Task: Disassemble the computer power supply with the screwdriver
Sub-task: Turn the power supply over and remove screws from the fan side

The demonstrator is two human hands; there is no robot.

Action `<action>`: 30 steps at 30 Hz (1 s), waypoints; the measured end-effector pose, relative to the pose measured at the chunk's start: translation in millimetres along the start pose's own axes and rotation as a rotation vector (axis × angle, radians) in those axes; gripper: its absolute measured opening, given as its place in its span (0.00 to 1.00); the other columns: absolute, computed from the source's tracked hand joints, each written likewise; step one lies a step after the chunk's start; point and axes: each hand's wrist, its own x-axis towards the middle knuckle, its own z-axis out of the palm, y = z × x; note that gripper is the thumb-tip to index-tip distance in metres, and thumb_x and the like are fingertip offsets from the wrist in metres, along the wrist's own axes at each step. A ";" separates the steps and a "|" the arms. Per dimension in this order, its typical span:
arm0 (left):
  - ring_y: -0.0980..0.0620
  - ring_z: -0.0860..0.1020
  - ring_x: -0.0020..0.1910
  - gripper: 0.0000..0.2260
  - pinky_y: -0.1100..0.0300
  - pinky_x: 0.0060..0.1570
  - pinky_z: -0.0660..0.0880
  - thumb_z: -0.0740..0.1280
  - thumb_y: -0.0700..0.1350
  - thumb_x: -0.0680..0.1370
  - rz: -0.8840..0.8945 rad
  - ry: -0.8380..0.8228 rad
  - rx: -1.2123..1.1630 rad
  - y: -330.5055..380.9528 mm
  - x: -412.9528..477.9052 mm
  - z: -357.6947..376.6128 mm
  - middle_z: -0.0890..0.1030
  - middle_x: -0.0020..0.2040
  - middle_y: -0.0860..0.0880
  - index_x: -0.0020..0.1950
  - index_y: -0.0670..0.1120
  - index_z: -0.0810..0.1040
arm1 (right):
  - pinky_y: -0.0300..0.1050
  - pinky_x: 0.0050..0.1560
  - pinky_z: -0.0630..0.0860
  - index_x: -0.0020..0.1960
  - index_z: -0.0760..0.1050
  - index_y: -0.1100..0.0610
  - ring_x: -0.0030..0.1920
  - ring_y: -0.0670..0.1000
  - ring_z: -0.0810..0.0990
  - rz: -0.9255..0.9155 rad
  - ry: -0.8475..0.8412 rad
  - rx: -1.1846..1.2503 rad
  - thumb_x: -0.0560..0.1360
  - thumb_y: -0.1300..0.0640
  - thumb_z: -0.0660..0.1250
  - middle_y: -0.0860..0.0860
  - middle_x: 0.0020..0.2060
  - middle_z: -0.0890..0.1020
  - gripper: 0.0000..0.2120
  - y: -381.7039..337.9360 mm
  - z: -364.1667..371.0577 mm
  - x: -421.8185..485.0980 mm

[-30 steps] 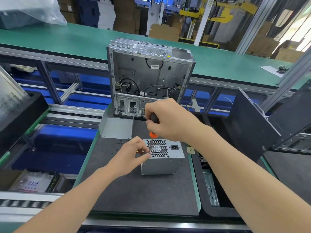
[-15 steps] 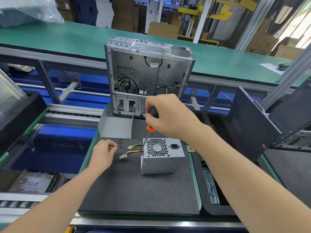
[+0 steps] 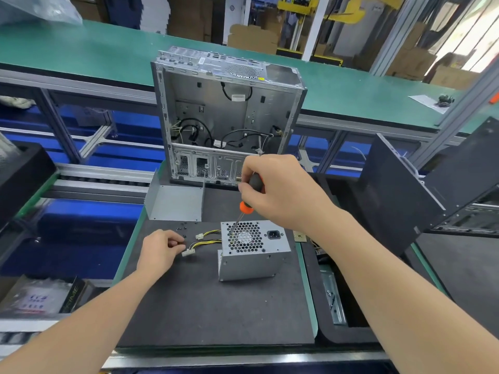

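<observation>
The grey power supply [image 3: 266, 256] stands on the black mat [image 3: 205, 306], its fan grille facing up. Yellow and black cables with white connectors [image 3: 189, 251] trail from its left side. My right hand [image 3: 280, 193] grips the black and orange screwdriver [image 3: 247, 205] above the unit. The screwdriver's tip touches the upper left part of the grille. My left hand [image 3: 159, 251] lies on the mat left of the cables, thumb and forefinger pinching a small dark screw [image 3: 181, 242]. Several loose dark screws [image 3: 183, 228] lie just beyond it.
An open, stripped computer case [image 3: 229, 117] stands upright behind the mat. A bent grey metal cover [image 3: 175, 202] sits left of my right hand. Black case panels [image 3: 405, 190] lean at the right. A green conveyor [image 3: 81, 52] runs across the back.
My left hand left the power supply's top left corner and moved left onto the mat by the loose screws. My right hand stayed above the unit with the screwdriver.
</observation>
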 end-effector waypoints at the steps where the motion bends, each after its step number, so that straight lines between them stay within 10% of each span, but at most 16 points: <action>1: 0.55 0.80 0.43 0.05 0.57 0.53 0.77 0.78 0.40 0.75 0.007 0.013 -0.005 2.6 0.6 -2.4 0.84 0.44 0.50 0.47 0.49 0.87 | 0.52 0.46 0.78 0.44 0.75 0.54 0.43 0.46 0.75 0.004 0.007 0.000 0.79 0.56 0.66 0.45 0.31 0.80 0.05 1.7 -1.3 -0.7; 9: 0.61 0.81 0.44 0.10 0.66 0.50 0.74 0.67 0.37 0.80 0.286 0.125 -0.219 101.5 -8.2 -21.9 0.84 0.43 0.58 0.52 0.50 0.84 | 0.53 0.45 0.79 0.41 0.75 0.56 0.37 0.45 0.75 0.049 0.052 -0.035 0.76 0.58 0.67 0.45 0.29 0.78 0.05 16.7 -12.0 -10.7; 13: 0.60 0.82 0.51 0.17 0.69 0.50 0.76 0.66 0.34 0.78 0.570 -0.231 -0.333 159.6 -36.0 -25.1 0.85 0.49 0.60 0.52 0.56 0.84 | 0.53 0.43 0.80 0.40 0.74 0.55 0.35 0.46 0.75 0.086 0.066 -0.051 0.75 0.58 0.67 0.45 0.29 0.77 0.05 25.7 -16.1 -19.3; 17: 0.57 0.84 0.52 0.22 0.69 0.53 0.77 0.60 0.27 0.77 0.552 -0.498 -0.371 171.6 -56.6 -10.0 0.87 0.50 0.58 0.54 0.49 0.85 | 0.51 0.39 0.79 0.40 0.73 0.54 0.36 0.51 0.76 0.102 0.051 -0.077 0.74 0.59 0.67 0.45 0.29 0.76 0.05 32.4 -18.0 -27.6; 30: 0.53 0.82 0.50 0.24 0.63 0.57 0.78 0.56 0.25 0.78 0.515 -0.463 -0.334 166.2 -57.2 -2.3 0.86 0.47 0.51 0.54 0.48 0.85 | 0.52 0.40 0.80 0.42 0.76 0.56 0.38 0.49 0.76 0.124 0.036 -0.064 0.74 0.58 0.67 0.44 0.31 0.77 0.03 41.2 -14.3 -33.5</action>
